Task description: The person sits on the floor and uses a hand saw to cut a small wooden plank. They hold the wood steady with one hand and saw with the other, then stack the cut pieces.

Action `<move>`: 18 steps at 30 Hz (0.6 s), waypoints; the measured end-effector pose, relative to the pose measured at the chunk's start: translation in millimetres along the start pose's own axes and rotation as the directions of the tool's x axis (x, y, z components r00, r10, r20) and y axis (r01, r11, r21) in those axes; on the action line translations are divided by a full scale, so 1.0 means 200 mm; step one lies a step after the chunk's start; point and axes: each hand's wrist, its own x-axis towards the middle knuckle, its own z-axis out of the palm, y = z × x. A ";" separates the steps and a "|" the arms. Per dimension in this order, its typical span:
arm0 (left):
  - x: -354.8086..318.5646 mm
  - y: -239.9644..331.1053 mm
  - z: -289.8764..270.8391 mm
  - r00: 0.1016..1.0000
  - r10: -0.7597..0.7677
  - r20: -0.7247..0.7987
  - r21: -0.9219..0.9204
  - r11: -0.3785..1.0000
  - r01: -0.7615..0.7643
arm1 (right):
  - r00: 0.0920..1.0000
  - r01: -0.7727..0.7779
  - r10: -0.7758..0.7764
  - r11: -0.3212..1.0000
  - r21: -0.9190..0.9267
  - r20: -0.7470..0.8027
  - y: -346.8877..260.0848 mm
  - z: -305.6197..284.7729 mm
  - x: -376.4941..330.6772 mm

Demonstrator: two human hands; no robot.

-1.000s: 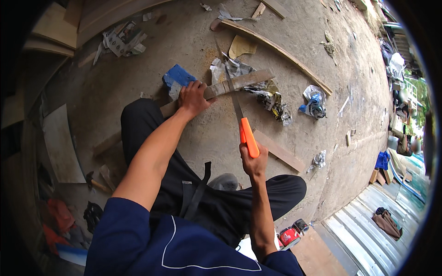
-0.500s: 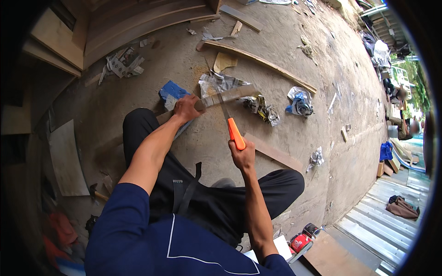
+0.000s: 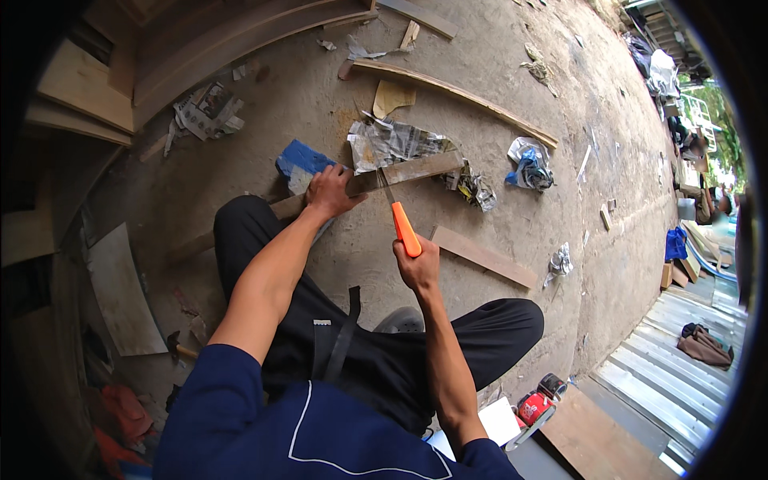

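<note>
Saw (image 3: 398, 214) drawn back | orange handle, thin blade | crosses plank (image 3: 400, 171)

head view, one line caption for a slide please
Left hand presses a wooden strip on the ground while the right hand saws it with an orange-handled saw.

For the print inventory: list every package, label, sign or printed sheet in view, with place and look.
Newspaper sheet: crumpled, grey-white, under the wooden strip.
Printed paper: torn, grey-white, upper left on the ground.
Red can: round, red and white, bottom right.
</note>
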 end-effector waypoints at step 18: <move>-0.02 -0.03 0.01 0.947 0.266 -0.179 0.093 0.963 -0.253 | 0.993 -0.104 0.106 0.994 -0.037 0.058 -0.17 -0.02 -0.09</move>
